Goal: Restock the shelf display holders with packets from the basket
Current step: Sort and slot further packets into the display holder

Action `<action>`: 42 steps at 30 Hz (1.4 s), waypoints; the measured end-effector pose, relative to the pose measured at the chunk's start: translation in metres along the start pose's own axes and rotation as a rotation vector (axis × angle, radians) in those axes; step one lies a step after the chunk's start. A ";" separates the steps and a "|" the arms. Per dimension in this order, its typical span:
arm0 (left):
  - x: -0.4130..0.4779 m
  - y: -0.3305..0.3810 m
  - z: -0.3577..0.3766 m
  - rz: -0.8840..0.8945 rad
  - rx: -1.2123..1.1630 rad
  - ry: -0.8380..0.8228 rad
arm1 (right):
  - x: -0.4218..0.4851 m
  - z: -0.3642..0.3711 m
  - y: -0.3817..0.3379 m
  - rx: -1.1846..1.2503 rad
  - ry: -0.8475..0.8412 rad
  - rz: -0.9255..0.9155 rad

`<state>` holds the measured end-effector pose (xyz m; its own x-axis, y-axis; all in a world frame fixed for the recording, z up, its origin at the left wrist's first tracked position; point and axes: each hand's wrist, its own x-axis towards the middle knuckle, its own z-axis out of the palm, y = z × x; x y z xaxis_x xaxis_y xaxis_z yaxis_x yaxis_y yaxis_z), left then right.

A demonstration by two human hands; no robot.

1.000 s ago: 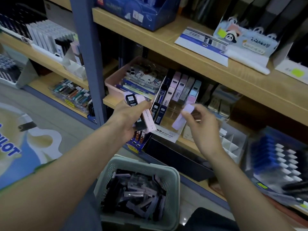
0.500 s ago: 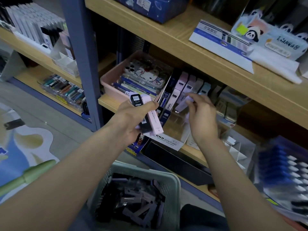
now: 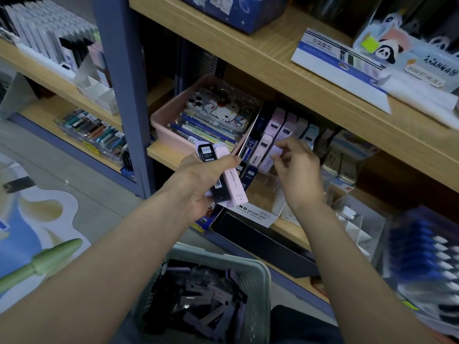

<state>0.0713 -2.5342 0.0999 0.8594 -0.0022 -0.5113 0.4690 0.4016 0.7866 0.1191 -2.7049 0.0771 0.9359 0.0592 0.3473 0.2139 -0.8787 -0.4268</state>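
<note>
My left hand (image 3: 198, 180) grips a few long packets (image 3: 224, 177), one black and one pink, in front of the middle shelf. My right hand (image 3: 296, 173) pinches a lilac packet (image 3: 273, 157) at a slot of the clear display holder (image 3: 263, 194), which has rows of pink, black and pale blue packets standing in it. Below my arms sits the pale green basket (image 3: 258, 276), holding several dark and lilac packets.
A pink tray (image 3: 171, 115) of phone cases and pens stands left of the holder. A blue upright post (image 3: 124, 90) divides the shelves. Boxes of blue-capped pens (image 3: 427, 254) sit at lower right. A wooden shelf (image 3: 248, 48) hangs above.
My right hand has carried the lilac packet from open air up into the display holder's slot. My left hand kept its packets and barely moved.
</note>
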 end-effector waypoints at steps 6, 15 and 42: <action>-0.001 -0.002 0.003 -0.010 -0.009 -0.011 | 0.004 0.001 0.002 -0.125 0.063 -0.019; 0.001 -0.004 0.005 -0.053 0.014 -0.014 | -0.003 -0.006 -0.018 -0.030 0.185 -0.043; -0.004 -0.005 0.003 -0.048 0.093 -0.006 | -0.013 -0.016 -0.010 0.460 0.143 0.099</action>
<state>0.0663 -2.5391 0.0987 0.8367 -0.0245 -0.5471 0.5260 0.3138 0.7905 0.1008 -2.7045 0.0902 0.9170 -0.1081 0.3839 0.2577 -0.5742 -0.7771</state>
